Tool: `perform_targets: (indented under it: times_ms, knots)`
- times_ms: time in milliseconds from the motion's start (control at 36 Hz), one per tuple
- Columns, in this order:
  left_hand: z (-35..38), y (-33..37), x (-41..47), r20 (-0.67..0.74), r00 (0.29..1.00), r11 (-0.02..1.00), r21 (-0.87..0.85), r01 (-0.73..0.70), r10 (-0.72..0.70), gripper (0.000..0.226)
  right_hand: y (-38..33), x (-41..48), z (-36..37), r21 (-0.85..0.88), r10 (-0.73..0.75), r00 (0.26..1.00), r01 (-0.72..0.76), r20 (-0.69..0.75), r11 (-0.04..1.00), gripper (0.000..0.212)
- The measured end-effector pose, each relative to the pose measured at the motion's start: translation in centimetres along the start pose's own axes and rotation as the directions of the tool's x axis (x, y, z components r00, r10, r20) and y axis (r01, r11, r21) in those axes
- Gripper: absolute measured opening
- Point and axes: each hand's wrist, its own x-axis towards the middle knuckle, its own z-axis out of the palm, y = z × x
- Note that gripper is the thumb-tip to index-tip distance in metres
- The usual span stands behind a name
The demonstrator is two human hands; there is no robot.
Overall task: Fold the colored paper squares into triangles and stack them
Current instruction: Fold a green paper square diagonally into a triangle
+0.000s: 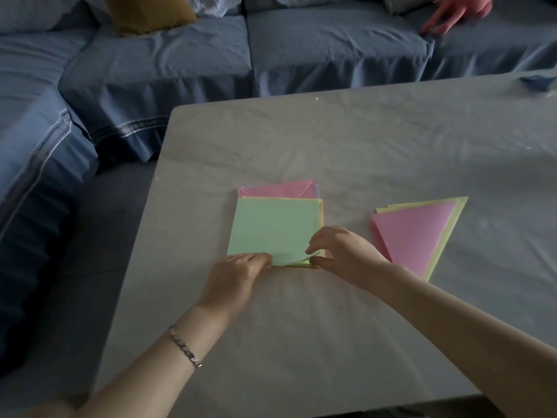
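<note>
A stack of colored paper squares lies mid-table, with a green square (272, 229) on top and pink paper (277, 189) showing behind it. My right hand (340, 248) pinches the green sheet's near right corner, which is lifted slightly off the stack. My left hand (238, 274) rests with curled fingers on the stack's near edge, at the left of that corner. To the right lie folded triangles: a pink triangle (413, 233) on top of a yellow triangle (452, 224).
The table (301, 327) has a wrinkled pale cover. A blue sofa (180, 70) wraps the far and left sides, with a mustard cushion (147, 12). Another person's hand (458, 12) rests on the sofa at the far right. A blue scrap (538, 82) lies at the table's far right edge.
</note>
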Motion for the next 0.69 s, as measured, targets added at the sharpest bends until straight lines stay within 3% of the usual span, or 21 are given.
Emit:
perform_targets:
  times_ms: [111, 167, 222, 278, 361, 444, 500, 611, 694]
  knots:
    - [0.1, -0.4, 0.1, -0.003, 0.997, 0.996, -0.044, 0.082, -0.082, 0.033, -0.2, 0.2, 0.1, -0.051, -0.063, 0.984, 0.055, -0.168, 0.997, 0.011]
    - [-0.1, -0.4, 0.0, -0.012, 0.983, 0.981, -0.064, 0.182, -0.183, 0.058, -0.5, -0.3, -0.2, -0.037, -0.117, 0.947, 0.111, -0.301, 0.993, 0.007]
    - [-1.0, 0.0, 0.1, -0.034, 0.932, 0.914, -0.213, 0.345, -0.360, 0.069, -0.7, -1.2, -0.5, -0.027, -0.162, 0.928, 0.162, -0.334, 0.986, 0.005]
    - [-1.9, 0.3, 0.6, 0.003, 0.831, 0.756, -0.413, 0.508, -0.556, 0.060, -0.6, -2.5, -0.7, -0.012, -0.211, 0.920, 0.219, -0.330, 0.976, 0.006]
    - [-2.2, 0.0, 1.7, 0.182, 0.656, 0.476, -0.551, 0.685, -0.733, 0.053, -0.1, -4.6, -1.0, 0.035, -0.253, 0.920, 0.276, -0.300, 0.961, 0.015]
    - [-2.7, 0.2, 2.6, 0.479, 0.576, 0.151, -0.668, 0.729, -0.662, 0.035, 0.2, -6.4, -1.4, 0.063, -0.289, 0.930, 0.310, -0.228, 0.948, 0.025]
    - [-2.8, 0.7, 3.0, 0.605, 0.554, 0.043, -0.652, 0.757, -0.572, 0.022, 0.3, -7.3, -1.6, 0.058, -0.336, 0.931, 0.346, -0.141, 0.936, 0.026]
    - [-1.2, 1.1, 3.7, 0.593, 0.562, 0.160, -0.593, 0.789, -0.576, 0.028, 0.6, -8.3, -1.5, 0.128, -0.325, 0.945, 0.326, -0.035, 0.936, 0.010]
    - [-0.6, 2.1, 4.3, 0.523, 0.642, 0.301, -0.594, 0.746, -0.561, 0.026, 0.7, -8.8, -1.3, 0.281, -0.199, 0.979, 0.205, -0.051, 0.938, 0.010]
